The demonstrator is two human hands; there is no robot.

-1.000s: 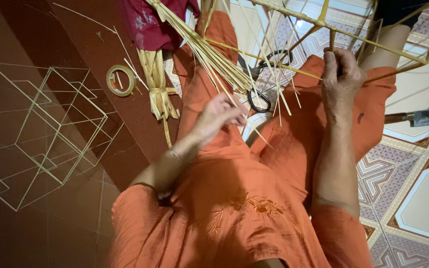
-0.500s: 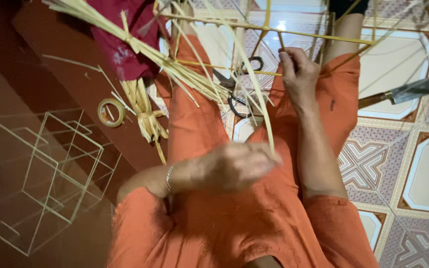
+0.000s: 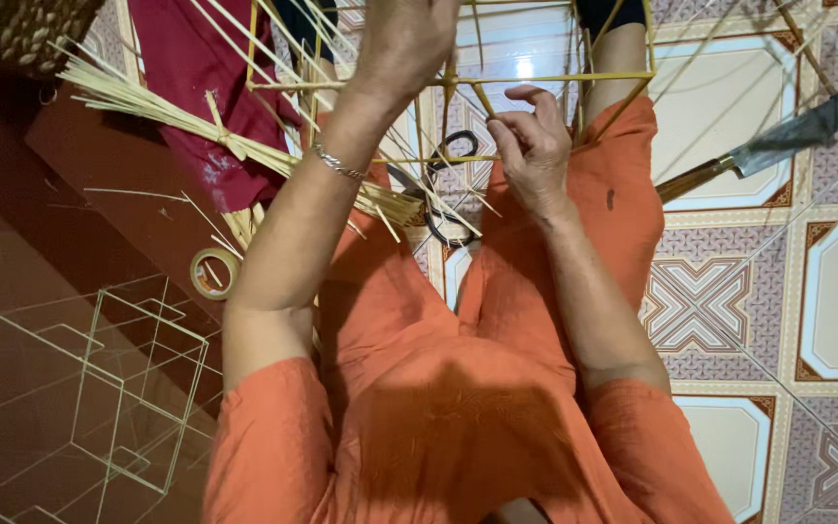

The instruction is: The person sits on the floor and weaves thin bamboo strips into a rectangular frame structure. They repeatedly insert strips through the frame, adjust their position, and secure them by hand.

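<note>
Over my lap, both hands (image 3: 535,146) pinch the stick frame (image 3: 555,78), fingers closed on its rods; several bars joined, bundle (image 3: 244,146) unused.

Our left hand (image 3: 409,39) is raised high toward the top of the view, its back facing us, the fingers curled and mostly cut off by the frame edge, so we cannot tell their grip. The left forearm runs down from it at a slant, with a thin bracelet at the wrist. Our right hand (image 3: 533,146) sits lower, over the lap, fingers (image 3: 508,136) bent and pinched together near the thumb. The right forearm stretches straight back toward the body. Both elbows are bent.
</note>
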